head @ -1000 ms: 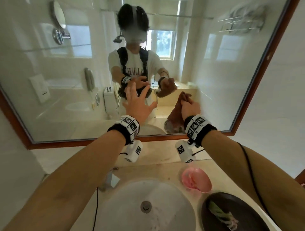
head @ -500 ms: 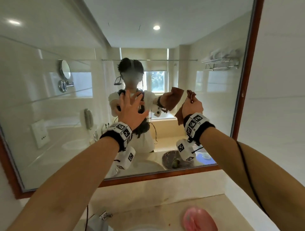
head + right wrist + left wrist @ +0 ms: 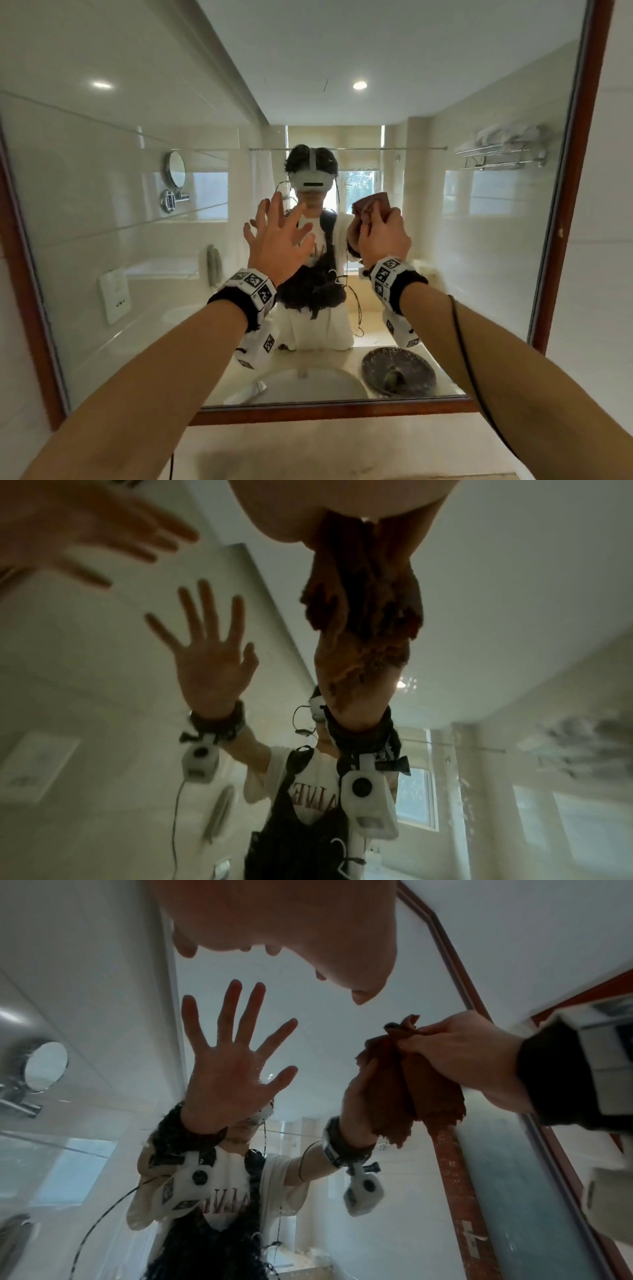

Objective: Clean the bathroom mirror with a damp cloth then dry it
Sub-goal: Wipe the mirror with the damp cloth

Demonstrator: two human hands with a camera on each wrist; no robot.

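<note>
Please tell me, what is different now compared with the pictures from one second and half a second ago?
Both hands went up in front of the mirror, and the head view tilted up with them: the sink and pink dish left the picture. The brown cloth rose along with the right hand. Unchanged: the right hand grips the bunched cloth, and the left hand is open with spread fingers.

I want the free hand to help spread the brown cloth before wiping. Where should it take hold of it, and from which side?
Probably the loose lower edge of the cloth. The right hand bunches its top, so the rest hangs free below the fist. The left hand, open beside it, could come across from the left and pinch a bottom corner between thumb and fingers, then pull it outward.
</note>
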